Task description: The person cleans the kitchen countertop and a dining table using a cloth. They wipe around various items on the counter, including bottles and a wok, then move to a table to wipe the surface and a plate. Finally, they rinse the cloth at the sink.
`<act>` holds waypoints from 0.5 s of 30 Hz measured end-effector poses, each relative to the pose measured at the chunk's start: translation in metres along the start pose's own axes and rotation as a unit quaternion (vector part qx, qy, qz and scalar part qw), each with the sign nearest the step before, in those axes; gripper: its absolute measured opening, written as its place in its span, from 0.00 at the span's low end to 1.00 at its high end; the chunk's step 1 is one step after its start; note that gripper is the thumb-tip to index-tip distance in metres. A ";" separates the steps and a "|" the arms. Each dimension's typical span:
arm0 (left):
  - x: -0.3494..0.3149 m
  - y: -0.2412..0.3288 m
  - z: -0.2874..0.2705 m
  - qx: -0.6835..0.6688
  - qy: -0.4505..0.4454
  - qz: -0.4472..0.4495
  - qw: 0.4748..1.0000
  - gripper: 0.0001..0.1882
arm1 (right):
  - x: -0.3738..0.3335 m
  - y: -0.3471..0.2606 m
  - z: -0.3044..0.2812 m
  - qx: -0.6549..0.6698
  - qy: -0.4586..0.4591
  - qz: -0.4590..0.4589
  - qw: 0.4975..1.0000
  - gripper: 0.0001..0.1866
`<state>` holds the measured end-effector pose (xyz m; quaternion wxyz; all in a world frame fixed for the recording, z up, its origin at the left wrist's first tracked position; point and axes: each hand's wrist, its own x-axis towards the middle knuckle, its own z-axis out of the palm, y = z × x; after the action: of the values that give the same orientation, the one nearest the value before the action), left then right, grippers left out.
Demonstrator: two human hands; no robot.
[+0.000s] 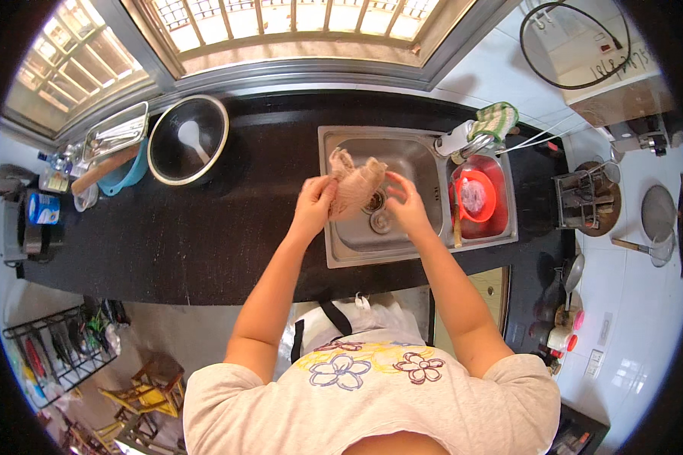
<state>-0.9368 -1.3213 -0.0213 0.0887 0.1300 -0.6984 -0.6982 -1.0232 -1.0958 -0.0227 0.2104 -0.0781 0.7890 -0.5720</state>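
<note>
A crumpled beige-brown cloth [357,186] hangs over the left basin of the steel sink [341,254]. My left hand [316,199] is closed on the cloth's left side. Just right of the cloth is my right hand [407,201], its fingers bent and spread apart, slightly smeared by motion, with nothing seen between them. Below the cloth, the drain [373,201] is partly hidden, and a round metal strainer piece [382,221] lies beside it.
The right basin holds a red bowl [487,208] with a plastic bag [473,196] inside. A green-checked cloth [496,120] drapes near the faucet [474,145]. Along the black counter [258,227] stand a glass lid [176,163], a blue basin [129,173] and a rolling pin [105,168].
</note>
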 end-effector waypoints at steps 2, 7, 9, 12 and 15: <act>0.012 0.018 -0.005 0.316 -0.004 0.235 0.919 0.10 | 0.009 -0.025 -0.006 0.028 0.001 -0.046 0.999 0.34; 0.027 0.051 0.002 0.166 -0.042 0.227 0.959 0.08 | 0.025 -0.054 0.002 -0.113 -0.100 -0.176 0.973 0.33; 0.029 0.065 -0.004 0.165 -0.015 0.198 0.966 0.08 | 0.026 -0.070 0.009 -0.031 -0.135 -0.107 0.985 0.24; 0.028 0.079 -0.027 0.047 0.058 0.082 0.994 0.10 | 0.025 -0.100 0.019 0.149 -0.200 -0.046 0.967 0.17; 0.029 0.090 -0.050 0.197 0.119 0.124 0.965 0.12 | 0.030 -0.115 0.032 0.219 -0.242 -0.026 0.945 0.17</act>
<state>-0.9544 -1.3782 0.0670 0.2298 0.1392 -0.8170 -0.5102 -1.0503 -1.1730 0.0693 0.3919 -0.1872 0.5675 -0.6995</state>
